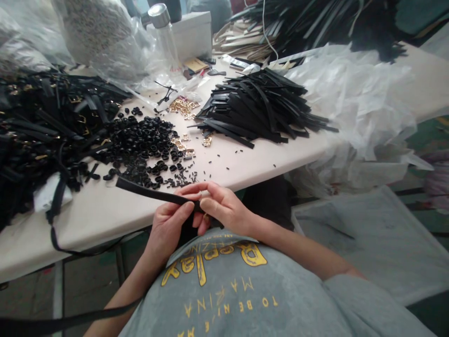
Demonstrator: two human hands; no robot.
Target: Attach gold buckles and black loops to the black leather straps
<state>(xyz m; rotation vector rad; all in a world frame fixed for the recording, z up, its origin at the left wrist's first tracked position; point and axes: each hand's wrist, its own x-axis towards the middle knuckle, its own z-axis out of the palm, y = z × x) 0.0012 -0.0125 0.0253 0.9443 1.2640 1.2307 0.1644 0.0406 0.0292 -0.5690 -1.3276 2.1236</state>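
A flat black strap (149, 192) is stretched between my two hands, close to my body at the table's front edge. My left hand (171, 220) pinches it with thumb and fingers, and its long free end points left over the table. Close beside it, my right hand (222, 206) grips the same strap near its other end. A small gold-coloured bit shows between the fingers; I cannot tell what it is. Just beyond my hands lie small black loops (150, 135), gold-coloured buckles (183, 107) and tiny dark pieces (182, 178).
A pile of black straps (259, 105) lies on the table (242, 164). Straps with gold-coloured buckles (45, 117) are heaped at the left. A clear bottle (164, 32), plastic bags (101, 37) and a white box (196, 35) stand behind. Translucent plastic sheeting (365, 103) hangs over the right edge.
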